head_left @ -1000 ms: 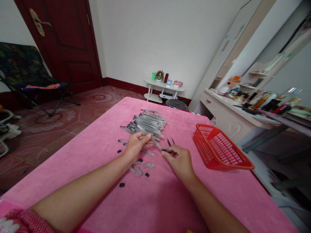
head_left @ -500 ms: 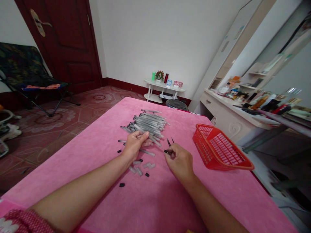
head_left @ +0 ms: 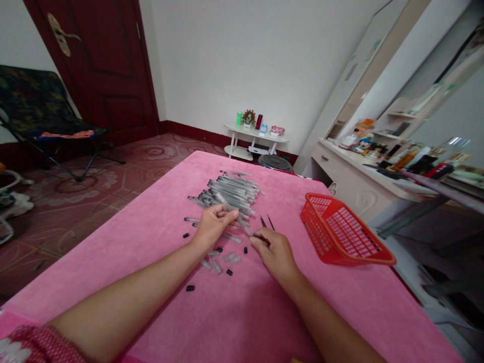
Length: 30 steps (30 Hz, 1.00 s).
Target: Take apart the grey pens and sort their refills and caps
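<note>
Evidently, my left hand (head_left: 216, 224) has a clear pen barrel (head_left: 244, 228) pinched between thumb and fingers, to the left of the red basket (head_left: 315, 237). My right hand (head_left: 275, 246) has its fingertips at the barrel's basket-side end; whether they grip it, I cannot tell. Assessment: light, stiff, smooth plastic, liable to turn under a loose hold and perhaps to crack if bent. Recommended hold: mid-barrel, light steady pinch. Also noted left of the basket: a pen pile (head_left: 231, 189) and, nearer it, two dark slender pieces (head_left: 271, 222).
</note>
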Tool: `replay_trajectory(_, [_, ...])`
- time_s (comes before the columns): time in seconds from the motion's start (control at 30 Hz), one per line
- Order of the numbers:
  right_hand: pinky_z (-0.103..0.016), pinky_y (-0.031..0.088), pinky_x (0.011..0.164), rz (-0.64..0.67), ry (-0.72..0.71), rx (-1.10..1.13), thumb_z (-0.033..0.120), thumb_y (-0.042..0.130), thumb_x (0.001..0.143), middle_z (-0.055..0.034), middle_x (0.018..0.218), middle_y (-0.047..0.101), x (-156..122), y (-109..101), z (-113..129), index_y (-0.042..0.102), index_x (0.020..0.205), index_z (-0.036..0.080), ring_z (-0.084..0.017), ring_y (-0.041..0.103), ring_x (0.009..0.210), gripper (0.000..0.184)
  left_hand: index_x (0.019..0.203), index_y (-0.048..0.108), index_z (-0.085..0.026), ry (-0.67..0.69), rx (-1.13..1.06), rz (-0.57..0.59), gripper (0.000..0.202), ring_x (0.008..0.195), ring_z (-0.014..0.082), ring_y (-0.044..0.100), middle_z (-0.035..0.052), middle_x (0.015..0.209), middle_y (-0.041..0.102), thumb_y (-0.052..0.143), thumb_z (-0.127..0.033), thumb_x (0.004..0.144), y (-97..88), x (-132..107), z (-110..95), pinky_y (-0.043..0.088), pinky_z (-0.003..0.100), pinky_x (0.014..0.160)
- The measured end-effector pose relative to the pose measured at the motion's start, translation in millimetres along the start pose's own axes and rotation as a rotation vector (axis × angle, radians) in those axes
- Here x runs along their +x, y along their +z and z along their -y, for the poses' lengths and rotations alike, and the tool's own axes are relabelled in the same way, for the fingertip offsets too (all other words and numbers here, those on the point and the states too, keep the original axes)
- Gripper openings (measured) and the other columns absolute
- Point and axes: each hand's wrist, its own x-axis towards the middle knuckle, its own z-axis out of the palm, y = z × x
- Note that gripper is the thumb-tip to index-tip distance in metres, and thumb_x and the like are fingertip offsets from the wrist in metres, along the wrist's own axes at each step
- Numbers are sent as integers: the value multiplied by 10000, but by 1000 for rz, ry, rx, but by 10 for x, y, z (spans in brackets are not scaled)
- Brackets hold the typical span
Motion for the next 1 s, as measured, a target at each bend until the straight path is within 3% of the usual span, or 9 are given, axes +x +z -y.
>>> replay_trajectory(0.13, [-222, 341, 588, 102, -58, -103, 278, 545, 800, -9, 711, 655, 23, -133, 1, 650, 702, 190, -125, 562, 648, 169, 717, 569, -120, 9, 9, -38, 362, 516, 122, 622, -5, 593, 627, 744, -419, 613, -44, 40, -23, 541, 229, 527])
replay_trajectory(0.3, [-223, 282, 524, 341, -16, -336, 233, 606, 711, -11, 639, 655, 18, -497, -30, 665, 622, 202, -121, 562, 581, 111, 769, 575, -121, 106, -87, -252, 380, 550, 98, 626, -7, 655, 632, 718, -447, 636, -241, 215, -62, 528, 192, 531])
replay_trajectory(0.37, [-224, 264, 505, 341, 13, -387, 214, 606, 693, -10, 615, 645, 19, -623, -49, 662, 600, 207, -119, 556, 557, 109, 786, 575, -128, 123, -119, -321, 392, 562, 96, 630, -15, 666, 627, 721, -454, 626, -300, 265, -73, 523, 184, 532])
replay_trajectory(0.47, [-232, 228, 474, 235, 104, -494, 200, 581, 693, -14, 545, 607, 37, -705, -101, 653, 573, 206, -121, 531, 498, 140, 792, 573, -130, 116, -128, -343, 389, 554, 91, 625, -14, 671, 623, 719, -451, 629, -318, 277, -70, 511, 176, 520])
replay_trajectory(0.6, [-239, 222, 464, 134, 192, -588, 260, 624, 685, -42, 547, 606, 69, -662, -187, 646, 555, 193, -145, 556, 516, 148, 792, 576, -131, 92, -83, -221, 359, 563, 94, 616, 9, 719, 637, 696, -444, 664, -244, 208, -56, 499, 185, 519])
replay_trajectory(0.7, [-245, 265, 484, 72, 198, -543, 378, 653, 694, -68, 634, 649, 79, -615, -173, 675, 657, 192, -176, 590, 587, 191, 798, 594, -133, 66, 15, -55, 340, 560, 114, 603, 21, 698, 640, 672, -445, 687, -161, 132, -71, 493, 217, 534])
replay_trajectory(0.87, [-235, 384, 583, -26, 75, -101, 356, 572, 786, -54, 807, 671, 78, -504, 21, 649, 913, 184, -151, 596, 683, 227, 762, 641, -139, 128, 313, 341, 312, 553, 125, 547, 12, 618, 601, 545, -435, 785, -33, -7, -118, 421, 220, 541])
replay_trajectory(1.0, [-222, 416, 578, -69, 58, 258, 358, 585, 781, -39, 855, 651, 73, -364, 101, 535, 1140, 165, -129, 578, 657, 411, 741, 620, -139, 365, 756, 551, 270, 633, 149, 550, 25, 649, 595, 423, -280, 859, 56, -124, -118, 400, 241, 611])
